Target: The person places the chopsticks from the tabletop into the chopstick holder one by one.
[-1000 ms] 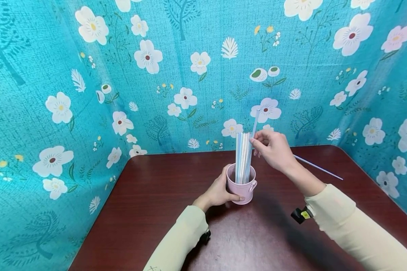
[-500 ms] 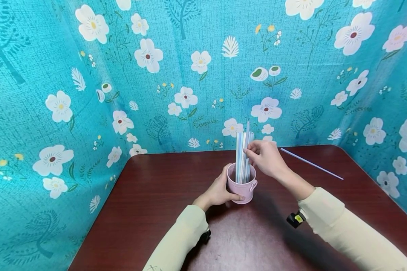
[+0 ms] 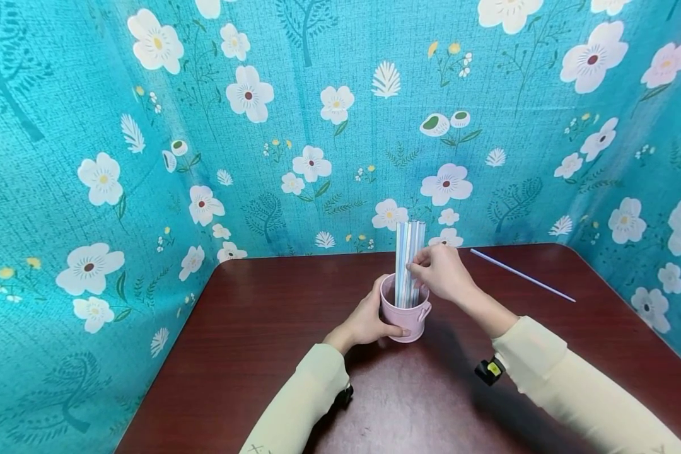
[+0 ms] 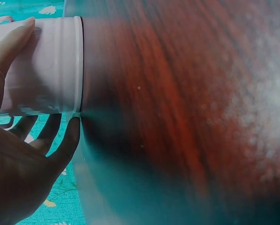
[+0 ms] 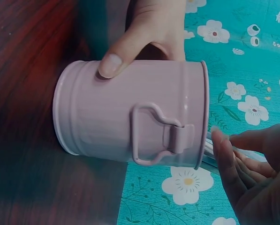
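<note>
A small pink metal bucket [image 3: 410, 323] stands upright on the table, holding a bundle of white and pale-blue straws [image 3: 403, 246]. My left hand [image 3: 363, 320] grips its left side, thumb across the front; the left wrist view shows this hand's fingers [image 4: 64, 145] beneath the pink wall. Above the rim, my right hand [image 3: 445, 272] pinches a straw among the others between thumb and fingers. In the right wrist view, the bucket's wire handle [image 5: 136, 136] hangs on its side, and the right hand [image 5: 261, 173] is just beyond the rim. The straws' lower ends are hidden inside.
One blue-violet straw [image 3: 522, 275] lies on the dark red-brown table [image 3: 272, 302], right of the bucket near the back edge. A turquoise flowered cloth [image 3: 340, 151] hangs behind the table and along both sides.
The right hand has moved left and down, lowering the straw it pinches into the bucket until its top is about level with the others. The left hand and bucket have stayed put.
</note>
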Demonstrator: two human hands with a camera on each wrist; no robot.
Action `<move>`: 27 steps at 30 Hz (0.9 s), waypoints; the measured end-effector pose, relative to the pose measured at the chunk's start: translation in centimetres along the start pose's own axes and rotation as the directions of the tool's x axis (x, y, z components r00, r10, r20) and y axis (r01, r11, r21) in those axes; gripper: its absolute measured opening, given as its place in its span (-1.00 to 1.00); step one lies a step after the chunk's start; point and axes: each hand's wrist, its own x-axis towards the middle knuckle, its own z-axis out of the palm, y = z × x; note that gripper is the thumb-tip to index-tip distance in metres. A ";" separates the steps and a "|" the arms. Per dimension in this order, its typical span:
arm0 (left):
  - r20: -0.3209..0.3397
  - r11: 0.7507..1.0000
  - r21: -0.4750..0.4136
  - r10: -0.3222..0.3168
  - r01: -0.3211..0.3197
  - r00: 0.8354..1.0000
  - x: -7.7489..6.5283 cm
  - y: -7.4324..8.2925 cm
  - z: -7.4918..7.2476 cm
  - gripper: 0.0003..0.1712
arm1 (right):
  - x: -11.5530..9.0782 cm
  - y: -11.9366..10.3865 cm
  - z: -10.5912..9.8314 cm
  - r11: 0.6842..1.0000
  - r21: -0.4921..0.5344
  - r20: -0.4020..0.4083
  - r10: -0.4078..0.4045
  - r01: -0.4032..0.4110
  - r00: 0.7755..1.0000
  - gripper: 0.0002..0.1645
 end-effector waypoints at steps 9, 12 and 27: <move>0.006 1.000 -0.007 0.015 -0.014 1.000 0.0 0.0 -0.2 0.35 | -0.2 0.0 0.3 0.999 -0.014 0.018 0.044 -0.044 0.999 -0.81; 0.009 1.000 -0.007 0.004 -0.004 1.000 0.0 -0.1 -0.1 0.35 | -0.3 -0.1 0.3 0.999 -0.023 0.019 0.037 -0.036 0.999 -0.82; -0.013 1.000 0.002 0.023 -0.023 1.000 0.0 0.0 0.1 0.38 | -0.6 -0.7 -3.3 0.990 -0.138 -0.040 -0.036 0.030 0.999 -0.81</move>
